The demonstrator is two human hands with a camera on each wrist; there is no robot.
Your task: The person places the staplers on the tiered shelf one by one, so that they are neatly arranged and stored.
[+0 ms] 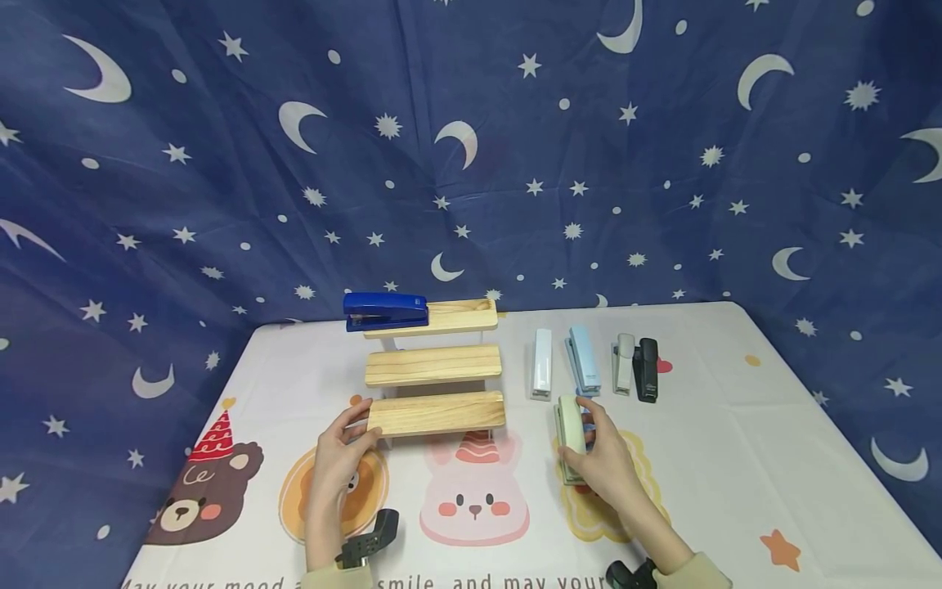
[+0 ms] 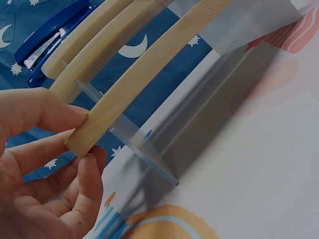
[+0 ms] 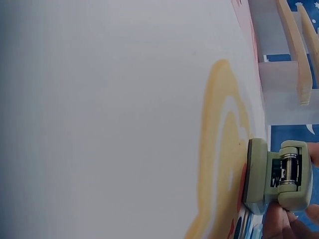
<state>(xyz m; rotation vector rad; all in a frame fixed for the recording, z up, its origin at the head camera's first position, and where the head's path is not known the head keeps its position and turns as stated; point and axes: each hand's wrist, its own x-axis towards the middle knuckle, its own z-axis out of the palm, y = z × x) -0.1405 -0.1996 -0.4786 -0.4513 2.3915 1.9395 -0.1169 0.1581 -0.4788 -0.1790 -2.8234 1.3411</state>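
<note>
My left hand (image 1: 337, 458) pinches the left end of the lowest wooden board (image 1: 441, 415) of a three-step rack, thumb on one face and fingers beneath, as the left wrist view shows. With my right hand (image 1: 609, 458) I grip a pale green stapler (image 1: 571, 429) lengthwise, thumb at its near end and fingers at the far end. Its base (image 3: 255, 174) is right at the tablecloth in the right wrist view. A dark blue stapler (image 1: 386, 311) lies across the left part of the rack's top board (image 1: 464, 316), sticking out past its left end.
Behind my right hand stand a white stapler (image 1: 541, 364), a light blue stapler (image 1: 584, 360), a grey stapler (image 1: 623, 364) and a black stapler (image 1: 647, 370). The middle board (image 1: 434, 365) sits between the other two. A navy curtain (image 1: 515, 147) hangs behind the printed tablecloth (image 1: 736, 458).
</note>
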